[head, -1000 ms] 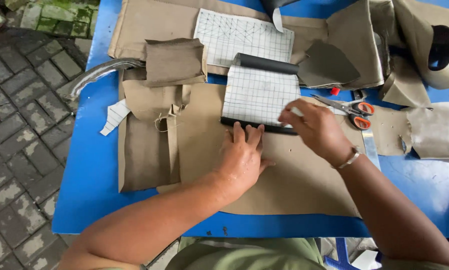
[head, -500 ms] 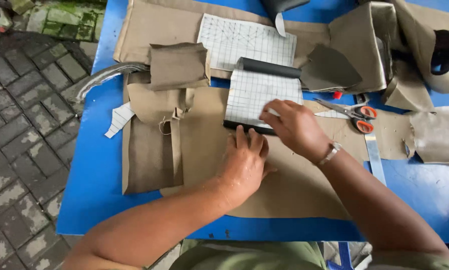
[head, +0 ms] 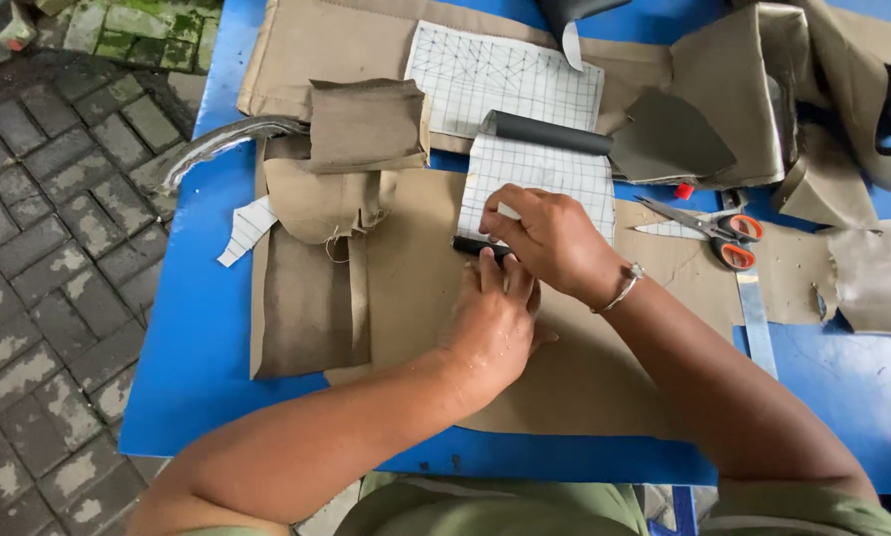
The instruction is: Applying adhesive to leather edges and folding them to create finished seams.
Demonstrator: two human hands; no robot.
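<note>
Head view, the only 1: the left hand (head: 492,323) lies flat, fingers together and pressed down on the tan fabric panel (head: 564,377) that covers the blue worktop (head: 182,328); its fingertips touch the near edge of a gridded pattern sheet (head: 554,184). The right hand (head: 549,233) sits just beyond the left, touching it, its grip pressed together around a small white piece that looks like chalk (head: 508,210), held against the sheet's lower left corner. Under both hands, along the sheet's near edge, a dark strip (head: 470,244) shows; whether it is a ruler or the sheet's dark backing cannot be told. The sheet's far end curls up in a dark roll (head: 549,133), so it looks thin, light, springy and inclined to curl back; a flat palm near the edge would hold it better than a pinch. The fabric seems soft and limp, likely to wrinkle if dragged. Beyond the right grip lies a second gridded sheet (head: 505,79). To the right of that grip, well apart, lie orange-handled scissors (head: 718,226) and a metal ruler (head: 755,308). To the left of the left grip rest folded tan pieces (head: 366,124), and further left a curved grey strip (head: 227,144) hangs over the worktop edge.
</note>
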